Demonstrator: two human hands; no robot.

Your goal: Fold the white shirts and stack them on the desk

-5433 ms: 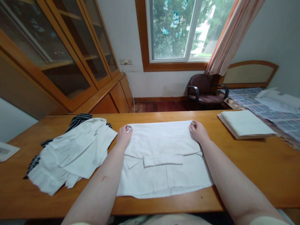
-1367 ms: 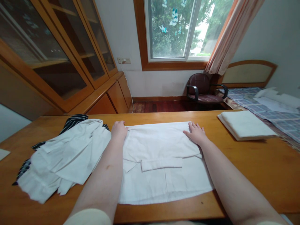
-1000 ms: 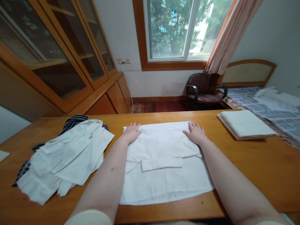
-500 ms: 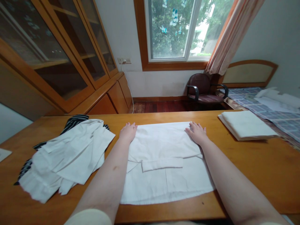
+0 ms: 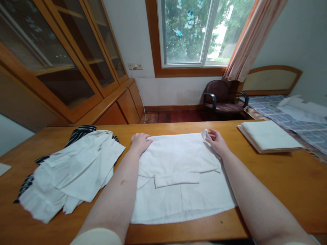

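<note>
A white shirt (image 5: 176, 156) lies partly folded on the wooden table in front of me, its far edge turned over and a flat band lying across its middle. At its far left corner, my left hand (image 5: 140, 142) has its fingers curled, gripping the cloth; part of that grip is hidden. My right hand (image 5: 216, 141) pinches the far right corner, where a small piece of fabric stands up off the table between thumb and fingers. The near hem rests close to the table's front edge.
Left of my arm is a loose pile of white garments (image 5: 84, 170) over a black striped cloth (image 5: 81, 133). A folded white stack (image 5: 270, 136) sits on the table (image 5: 270, 190) at the right. Beyond stand a chair (image 5: 219, 97), a bed (image 5: 304, 126) and a glass-fronted cabinet (image 5: 102, 81).
Both hands were lying flat on the far corners. The right has now lifted its corner in a pinch, and the left has curled its fingers at the other corner.
</note>
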